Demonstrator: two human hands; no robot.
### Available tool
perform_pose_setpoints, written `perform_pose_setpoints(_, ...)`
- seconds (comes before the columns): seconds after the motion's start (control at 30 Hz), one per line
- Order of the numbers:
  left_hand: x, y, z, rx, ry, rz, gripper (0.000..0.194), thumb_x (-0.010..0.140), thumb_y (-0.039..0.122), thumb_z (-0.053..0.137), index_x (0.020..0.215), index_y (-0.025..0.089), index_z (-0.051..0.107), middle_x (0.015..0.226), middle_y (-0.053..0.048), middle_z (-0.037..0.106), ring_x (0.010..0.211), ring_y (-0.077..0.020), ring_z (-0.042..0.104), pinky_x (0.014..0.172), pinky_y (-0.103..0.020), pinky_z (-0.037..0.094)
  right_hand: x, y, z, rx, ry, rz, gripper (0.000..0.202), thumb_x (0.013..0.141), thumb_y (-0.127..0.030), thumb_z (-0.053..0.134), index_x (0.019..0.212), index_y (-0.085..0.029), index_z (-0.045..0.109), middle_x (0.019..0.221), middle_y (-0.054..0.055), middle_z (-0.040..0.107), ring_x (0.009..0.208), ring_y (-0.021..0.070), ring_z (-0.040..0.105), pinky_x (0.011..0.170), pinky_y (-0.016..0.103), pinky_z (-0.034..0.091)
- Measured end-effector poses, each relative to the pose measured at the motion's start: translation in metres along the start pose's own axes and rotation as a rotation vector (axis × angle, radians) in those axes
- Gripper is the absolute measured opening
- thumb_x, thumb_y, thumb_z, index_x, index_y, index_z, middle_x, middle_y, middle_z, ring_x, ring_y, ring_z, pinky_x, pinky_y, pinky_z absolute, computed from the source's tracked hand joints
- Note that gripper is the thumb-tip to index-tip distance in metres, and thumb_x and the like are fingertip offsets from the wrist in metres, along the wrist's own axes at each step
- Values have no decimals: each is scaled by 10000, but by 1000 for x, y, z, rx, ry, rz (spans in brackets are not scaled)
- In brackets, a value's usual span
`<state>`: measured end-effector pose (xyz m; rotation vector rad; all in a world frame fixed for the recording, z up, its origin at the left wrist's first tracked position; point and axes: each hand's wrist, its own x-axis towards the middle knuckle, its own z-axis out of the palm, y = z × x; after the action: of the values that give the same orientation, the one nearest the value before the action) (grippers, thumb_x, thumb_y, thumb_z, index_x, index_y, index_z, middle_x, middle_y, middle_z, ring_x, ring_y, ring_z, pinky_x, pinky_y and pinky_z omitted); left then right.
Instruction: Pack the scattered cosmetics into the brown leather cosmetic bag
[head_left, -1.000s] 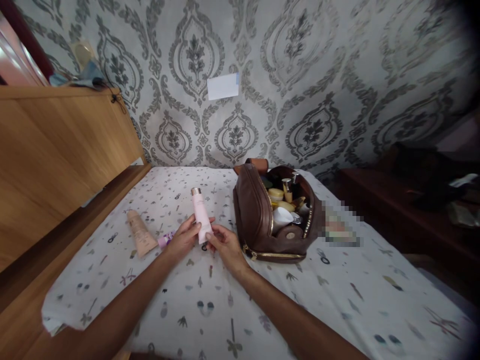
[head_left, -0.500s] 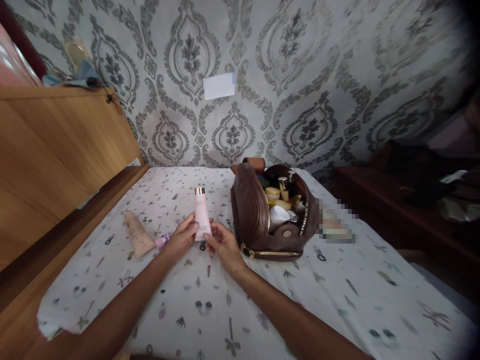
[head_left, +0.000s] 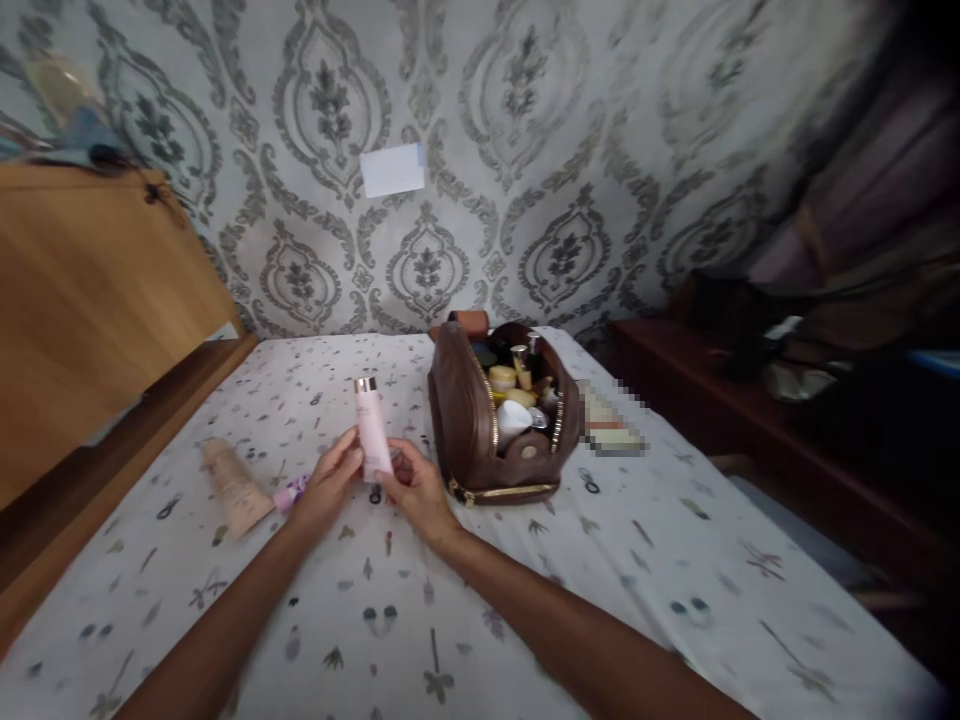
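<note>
A pale pink tube [head_left: 373, 430] with a shiny metallic cap stands upright between my hands, cap up. My left hand [head_left: 334, 478] grips its lower left side, and my right hand [head_left: 420, 492] pinches its lower right edge. Just right of them sits an open brown leather bag [head_left: 461, 420], its gold zipper spread apart. Inside it are a white container [head_left: 514, 420], yellow-lidded items and small bottles. To the left, a peach tube [head_left: 234, 487] lies flat, and a small purple patterned item [head_left: 291, 493] is partly hidden by my left hand.
White patterned cloth [head_left: 420, 640] covers the surface. A wooden panel [head_left: 97, 300] rises at the left. Patterned wallpaper with a white paper [head_left: 392, 170] is behind. A blurred, pixelated item [head_left: 611, 425] lies right of the bag. A dark red ledge [head_left: 675, 370] holds dark items.
The view has turned to the right, so everything sits further left in the picture. Both hands still hold the pink tube, which leans slightly more to the left.
</note>
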<state>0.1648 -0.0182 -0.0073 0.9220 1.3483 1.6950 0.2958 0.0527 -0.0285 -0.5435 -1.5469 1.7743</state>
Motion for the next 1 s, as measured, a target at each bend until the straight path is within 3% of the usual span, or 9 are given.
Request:
perform_pose_setpoints(0.13, -3, -1, -1, 87, -21, -11, 574, 774, 456, 754, 1258, 176, 625, 1240, -110, 669, 1160, -279, 602, 956, -352, 496, -4, -5, 1, -121, 25, -60, 414, 761, -174, 646, 1170, -227, 603, 688, -59, 496, 554, 99, 491, 477, 181, 411)
perform_pose_setpoints(0.27, -3, 2, 3, 121, -44, 23, 540, 737, 427, 790, 1195, 181, 647, 1150, -98, 696, 1147, -289, 608, 986, -367, 484, -8, -8, 0, -319, 75, -139, 450, 775, -170, 656, 1216, -249, 607, 701, -60, 509, 591, 105, 483, 519, 186, 398)
perform_pose_setpoints(0.47, -2, 1, 5, 151, -61, 40, 545, 692, 391, 821, 1163, 190, 634, 1140, -86, 690, 1119, -276, 614, 955, -339, 506, -13, -11, 1, -439, 61, -192, 520, 770, -176, 644, 1279, -255, 571, 764, -42, 570, 627, 135, 514, 612, 234, 460)
perform_pose_setpoints(0.63, -5, -2, 9, 106, -102, -39, 486, 736, 351, 799, 1167, 217, 619, 1141, -63, 683, 1078, -248, 634, 920, -324, 528, -15, -15, 2, -405, 0, -170, 605, 756, -208, 689, 1333, -239, 515, 816, -31, 602, 634, 136, 534, 614, 246, 473)
perform_pose_setpoints(0.83, -7, 4, 14, -71, -67, -162, 733, 671, 351, 837, 1331, 213, 551, 1102, -80, 695, 983, -254, 674, 837, -343, 553, -12, -12, 1, -277, -83, -159, 655, 738, -194, 721, 1347, -245, 488, 844, -37, 584, 689, 120, 565, 619, 223, 480)
perform_pose_setpoints(1.0, -5, 5, 15, -222, -93, -200, 765, 624, 269, 832, 1340, 194, 571, 1074, -91, 707, 996, -271, 667, 881, -387, 536, -9, -7, 1, -207, -90, -176, 577, 798, -173, 627, 1353, -231, 483, 844, -27, 567, 690, 108, 566, 628, 221, 482)
